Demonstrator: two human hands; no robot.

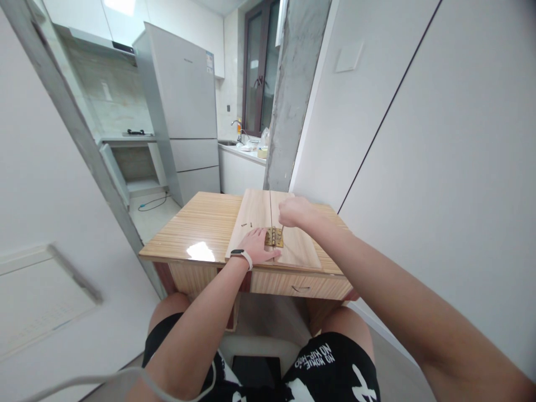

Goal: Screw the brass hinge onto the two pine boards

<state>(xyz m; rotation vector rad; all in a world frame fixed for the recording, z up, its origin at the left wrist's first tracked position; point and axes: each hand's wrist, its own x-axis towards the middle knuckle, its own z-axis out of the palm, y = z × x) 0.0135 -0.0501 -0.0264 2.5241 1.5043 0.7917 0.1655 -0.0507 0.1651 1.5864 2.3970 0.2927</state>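
Two pale wooden boards (255, 209) lie side by side, their seam running away from me. Across the seam sits a brass hinge (274, 237), opened flat with one leaf on each board. My left hand (257, 245) rests flat on the boards, fingers spread, touching the hinge's left side and near edge. Above the right leaf, my right hand (295, 212) is closed in a fist around a screwdriver (282, 228); only its thin shaft shows, pointing down at the hinge's right edge. Two small screws (244, 225) lie on the left board beyond my left hand.
Beneath the boards stands a glossy wooden desk (196, 223) with a drawer (304, 286) at its front. A white wall panel (397, 156) rises close on the right. Beyond are a fridge (190, 100) and a sink counter (240, 167). A pale cable (104, 378) crosses at lower left.
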